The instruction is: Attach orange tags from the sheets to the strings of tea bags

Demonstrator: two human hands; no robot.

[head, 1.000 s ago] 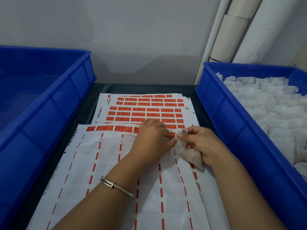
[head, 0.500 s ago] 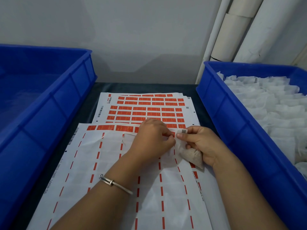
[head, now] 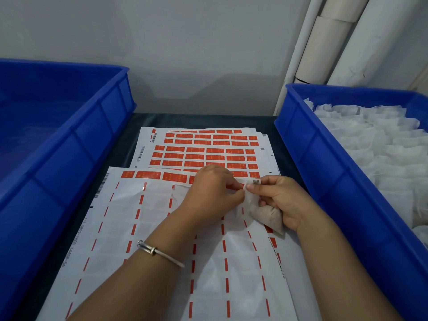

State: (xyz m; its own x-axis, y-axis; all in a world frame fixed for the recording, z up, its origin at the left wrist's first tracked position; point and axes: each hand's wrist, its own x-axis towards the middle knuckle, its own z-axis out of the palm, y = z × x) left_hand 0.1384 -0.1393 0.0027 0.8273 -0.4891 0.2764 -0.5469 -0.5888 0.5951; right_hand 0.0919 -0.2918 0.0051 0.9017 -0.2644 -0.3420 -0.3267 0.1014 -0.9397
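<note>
Compared with the view one second earlier, little differs: both hands stay at the same spot over the near sheet, and the tea bag and tag sit as before; only the framing has drifted slightly. The left hand (head: 212, 193) lies knuckles-up over the upper part of the near tag sheet (head: 148, 232), its grip curled, with fingertips pinched together at the point where they meet the right hand; what exactly lies between them is too small to tell, though an orange edge shows just beneath. A metal bangle (head: 159, 252) circles the left wrist. The right hand (head: 286, 202) holds the tea bag (head: 266, 215) in its curled fingers, the filled end pointing toward the camera and resting on the sheet, while its thumb and forefinger pinch a small white tag (head: 255, 182) bearing a square printed code. The near sheet is mostly stripped, showing only orange dashes between blank cells, with one row of orange tags (head: 148, 175) left along its far edge. Beyond it lies a stack of full tag sheets (head: 206, 151) on the dark surface (head: 129, 144). A blue crate (head: 69, 140) stands at the left; a second blue crate (head: 328, 172) at the right holds a heap of white tea bags (head: 379, 144). White pipes (head: 328, 42) rise against the wall behind.
</note>
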